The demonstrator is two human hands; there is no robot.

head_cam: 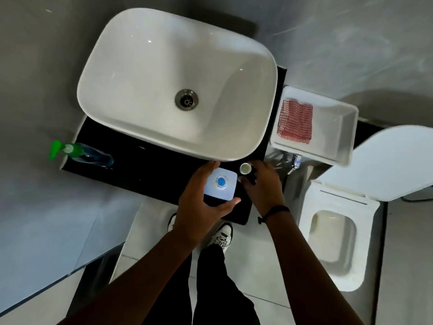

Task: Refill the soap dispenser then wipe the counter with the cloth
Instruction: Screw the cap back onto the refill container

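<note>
A white square-shouldered soap bottle (228, 190) stands on the black counter (150, 170) just in front of the basin, its neck uncapped and showing blue liquid. My left hand (199, 202) is wrapped around it from the left, thumb along its near side. My right hand (262, 186) is just right of the bottle, and its thumb and forefinger pinch a small round white cap (245, 168). A clear dispenser (89, 156) with a green pump and blue soap stands at the counter's left end. The red-and-white checked cloth (295, 121) lies in a white bin (346, 137) on the right.
A large white basin (140, 66) covers most of the counter, leaving a narrow black strip in front. An open toilet (332, 242) stands to the right, a chrome valve (294, 161) beside the counter. My feet are on the tiled floor below.
</note>
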